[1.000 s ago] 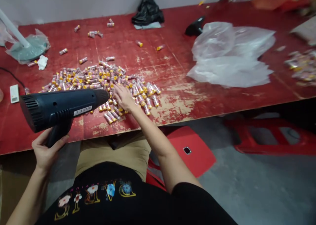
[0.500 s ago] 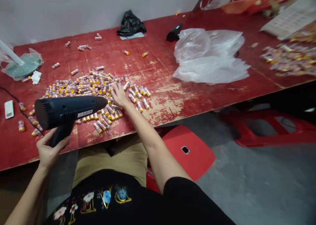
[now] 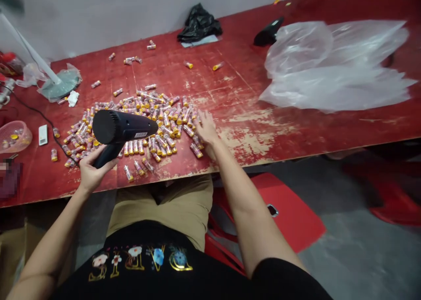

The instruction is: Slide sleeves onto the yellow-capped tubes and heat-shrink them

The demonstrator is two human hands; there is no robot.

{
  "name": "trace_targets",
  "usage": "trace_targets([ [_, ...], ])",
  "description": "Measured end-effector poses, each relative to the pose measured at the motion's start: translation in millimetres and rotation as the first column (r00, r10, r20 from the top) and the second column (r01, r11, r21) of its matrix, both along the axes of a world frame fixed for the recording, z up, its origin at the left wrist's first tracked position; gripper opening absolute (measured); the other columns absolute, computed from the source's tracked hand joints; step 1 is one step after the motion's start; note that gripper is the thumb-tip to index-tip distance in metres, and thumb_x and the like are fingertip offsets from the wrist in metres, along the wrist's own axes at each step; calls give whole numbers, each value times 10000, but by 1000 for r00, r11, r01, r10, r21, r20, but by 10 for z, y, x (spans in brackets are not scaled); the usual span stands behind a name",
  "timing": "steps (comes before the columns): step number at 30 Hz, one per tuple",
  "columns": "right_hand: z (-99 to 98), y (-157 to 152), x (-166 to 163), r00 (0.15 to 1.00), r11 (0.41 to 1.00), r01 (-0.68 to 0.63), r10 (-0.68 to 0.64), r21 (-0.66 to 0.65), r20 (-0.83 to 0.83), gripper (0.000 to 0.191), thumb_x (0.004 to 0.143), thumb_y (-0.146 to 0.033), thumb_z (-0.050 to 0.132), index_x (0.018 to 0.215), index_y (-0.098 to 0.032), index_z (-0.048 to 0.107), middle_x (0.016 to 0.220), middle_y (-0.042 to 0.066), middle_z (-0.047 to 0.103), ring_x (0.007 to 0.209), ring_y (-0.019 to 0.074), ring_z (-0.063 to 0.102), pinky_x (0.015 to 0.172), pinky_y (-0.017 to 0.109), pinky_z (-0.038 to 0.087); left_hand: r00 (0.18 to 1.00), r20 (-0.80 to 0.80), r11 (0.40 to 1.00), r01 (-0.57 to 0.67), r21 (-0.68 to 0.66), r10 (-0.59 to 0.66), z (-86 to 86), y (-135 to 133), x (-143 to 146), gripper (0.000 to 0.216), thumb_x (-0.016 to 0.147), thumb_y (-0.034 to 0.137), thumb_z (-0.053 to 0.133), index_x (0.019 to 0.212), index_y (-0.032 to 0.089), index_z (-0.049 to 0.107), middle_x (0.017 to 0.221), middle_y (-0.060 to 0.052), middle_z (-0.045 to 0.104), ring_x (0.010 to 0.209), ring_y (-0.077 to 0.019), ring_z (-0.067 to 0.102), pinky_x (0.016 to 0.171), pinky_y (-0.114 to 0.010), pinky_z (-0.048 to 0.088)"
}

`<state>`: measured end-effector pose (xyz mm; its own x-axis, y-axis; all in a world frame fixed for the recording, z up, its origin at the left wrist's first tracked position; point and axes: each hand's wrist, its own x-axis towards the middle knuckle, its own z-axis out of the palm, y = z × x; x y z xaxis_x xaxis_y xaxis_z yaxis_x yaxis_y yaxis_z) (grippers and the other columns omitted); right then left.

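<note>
My left hand (image 3: 92, 170) grips the handle of a black heat gun (image 3: 121, 129), whose nozzle points right over a pile of small yellow-capped tubes (image 3: 144, 124) on the red table (image 3: 237, 116). My right hand (image 3: 206, 126) lies flat with fingers spread at the pile's right edge, touching the outer tubes. Several tubes near the table's front edge lie in a neat row.
A heap of clear plastic bags (image 3: 332, 67) covers the table's right side. Behind it lies a second black tool (image 3: 268, 32), and a black bag (image 3: 198, 23) sits by the wall. At far left are a stand base (image 3: 59, 85), a cord, a pink bowl (image 3: 13, 135). Red stools stand below.
My right hand slid from the pile's middle to its right edge. The heat gun moved right and further over the tubes. The camera swung, so the table appears shifted.
</note>
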<state>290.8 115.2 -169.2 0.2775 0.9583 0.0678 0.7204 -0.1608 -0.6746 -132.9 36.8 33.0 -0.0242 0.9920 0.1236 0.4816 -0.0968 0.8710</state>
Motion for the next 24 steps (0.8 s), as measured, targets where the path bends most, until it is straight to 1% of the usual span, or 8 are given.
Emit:
trace_targets([
  [2,125,-314,-199,998,982,67,-69,174,5,650,1035,-512,282,1503,-104,473,1534,225,457,1481,341,370,1209,593,294,999,-18,1000,27,-1,-27,16,42,22,600,599,390,898,1134,141,787,922,-65,776,703,-203,696,662,-313,603],
  [4,252,-771,-652,996,916,61,-84,397,43,606,1042,-495,316,1513,-147,470,1524,203,458,1449,318,412,1200,556,330,999,-10,999,38,-18,-38,7,73,21,628,611,395,898,1173,143,777,917,-59,773,661,-180,674,638,-300,592],
  [6,351,-1209,-1334,960,825,-281,231,490,161,577,1018,-504,427,1518,-222,478,1588,160,394,1482,317,371,1207,524,339,999,4,999,37,-24,-36,-22,91,1,641,614,391,900,1193,148,774,897,-49,767,613,-154,642,604,-279,573],
  [8,385,-1462,-2074,791,686,-612,540,393,288,588,976,-560,516,1506,-306,498,1625,117,365,1524,357,290,1231,573,277,999,19,999,32,-30,-32,-55,96,-31,631,621,380,899,1198,155,774,867,-37,757,575,-134,614,573,-259,552],
  [11,305,-1352,-2845,602,569,-797,724,202,337,522,1004,-440,518,1516,-346,479,1672,95,306,1552,373,219,1229,615,224,1000,23,1000,17,-10,-17,-72,80,-91,592,622,355,898,1171,164,786,864,-29,751,562,-121,599,541,-237,528],
  [13,232,-1084,-3005,614,615,-781,723,112,317,499,1011,-284,502,1507,-339,489,1672,100,308,1551,359,231,1224,629,204,1000,19,1000,13,7,-13,-57,51,-138,588,621,338,899,1174,173,786,872,-26,751,564,-118,599,534,-230,521],
  [17,216,-797,-2821,784,789,-603,560,116,266,490,1016,-202,447,1500,-249,506,1610,153,404,1535,332,275,1234,641,164,999,37,1000,15,-5,-15,-37,-33,-232,614,631,334,893,1213,185,769,832,-13,739,529,-110,585,497,-218,498],
  [24,118,-1636,-2171,867,791,-495,422,361,264,428,1020,-246,461,1419,-135,569,1575,198,434,1547,310,275,1245,560,276,994,-8,994,105,-23,-105,-41,-98,-253,620,626,396,904,1187,161,782,1040,-81,778,818,-242,726,685,-314,615],
])
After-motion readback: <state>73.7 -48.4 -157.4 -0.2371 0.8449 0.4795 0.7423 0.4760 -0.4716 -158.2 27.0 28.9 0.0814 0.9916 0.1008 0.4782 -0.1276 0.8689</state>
